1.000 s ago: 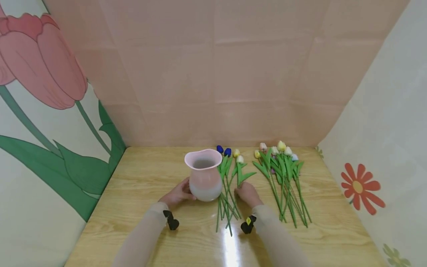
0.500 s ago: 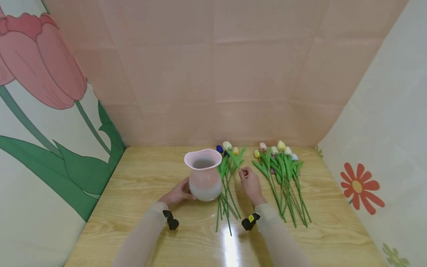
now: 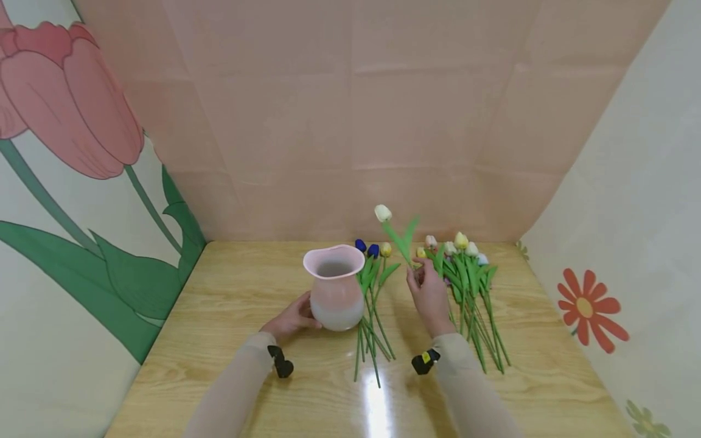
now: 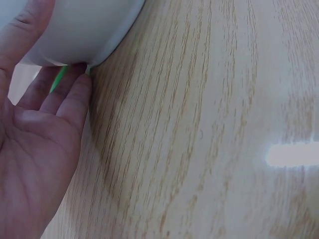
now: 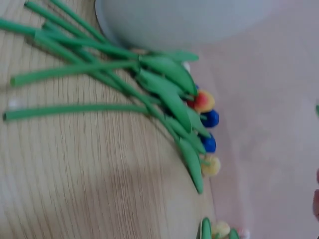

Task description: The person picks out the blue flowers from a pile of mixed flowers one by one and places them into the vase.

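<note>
A pink-and-white vase (image 3: pixel 335 292) with a wavy rim stands upright on the table. My left hand (image 3: pixel 292 319) holds its lower left side; in the left wrist view the thumb lies against the vase wall (image 4: pixel 89 30) and the fingers (image 4: pixel 75 102) reach under its curved base. Raised off the table, a white tulip (image 3: pixel 383 213) leans to the left. My right hand (image 3: pixel 429 298) pinches its green stem just below the leaves. Only a sliver of that hand shows at the edge of the right wrist view.
Blue and yellow tulips (image 5: pixel 164 89) lie right beside the vase, their stems crossing toward the front. Farther right lies a second bunch of tulips (image 3: pixel 468 267), white, yellow and pink, partly behind my right hand. A pink backdrop (image 3: pixel 350 121) borders the table's back edge.
My right hand has lifted the white tulip from the bunch beside the vase and carried it up and to the right. The left hand and vase stay in place.
</note>
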Demonstrator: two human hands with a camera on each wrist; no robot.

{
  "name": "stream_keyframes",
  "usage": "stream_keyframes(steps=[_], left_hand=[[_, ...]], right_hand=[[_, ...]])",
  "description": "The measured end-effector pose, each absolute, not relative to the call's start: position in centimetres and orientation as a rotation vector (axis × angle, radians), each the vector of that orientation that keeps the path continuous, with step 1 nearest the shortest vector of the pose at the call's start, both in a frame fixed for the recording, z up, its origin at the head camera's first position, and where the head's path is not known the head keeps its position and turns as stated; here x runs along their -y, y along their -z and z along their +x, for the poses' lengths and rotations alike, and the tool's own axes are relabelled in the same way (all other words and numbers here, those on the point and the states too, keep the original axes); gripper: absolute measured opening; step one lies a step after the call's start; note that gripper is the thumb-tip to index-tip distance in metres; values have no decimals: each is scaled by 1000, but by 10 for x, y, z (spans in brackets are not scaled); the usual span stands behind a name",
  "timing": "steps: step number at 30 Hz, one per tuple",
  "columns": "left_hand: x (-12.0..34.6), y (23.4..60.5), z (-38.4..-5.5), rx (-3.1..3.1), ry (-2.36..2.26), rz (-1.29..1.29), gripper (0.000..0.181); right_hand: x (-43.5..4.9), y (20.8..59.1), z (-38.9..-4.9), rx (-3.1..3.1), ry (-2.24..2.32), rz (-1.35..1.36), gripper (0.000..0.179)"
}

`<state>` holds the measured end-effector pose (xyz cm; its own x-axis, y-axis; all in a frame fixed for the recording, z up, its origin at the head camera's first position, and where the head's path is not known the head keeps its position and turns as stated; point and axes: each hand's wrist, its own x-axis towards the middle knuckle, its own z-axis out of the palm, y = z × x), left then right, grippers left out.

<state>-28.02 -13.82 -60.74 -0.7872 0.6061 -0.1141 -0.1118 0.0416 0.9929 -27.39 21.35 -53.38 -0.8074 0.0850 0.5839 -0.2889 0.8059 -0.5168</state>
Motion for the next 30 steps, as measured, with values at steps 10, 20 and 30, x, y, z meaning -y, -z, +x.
stream_keyframes(steps=[10, 20, 30], left_hand=[[139, 608, -281, -1790, -1814, 549, 90], [138, 611, -281, -1790, -1819, 541, 91], [137, 608, -281, -1797, -1813, 507, 91]], right_hand=[[-252, 541, -285, 2187, -610, 75, 18], [-278, 542, -284, 2161, -632, -59, 18], [-296, 566, -280, 2312, -648, -195, 24]])
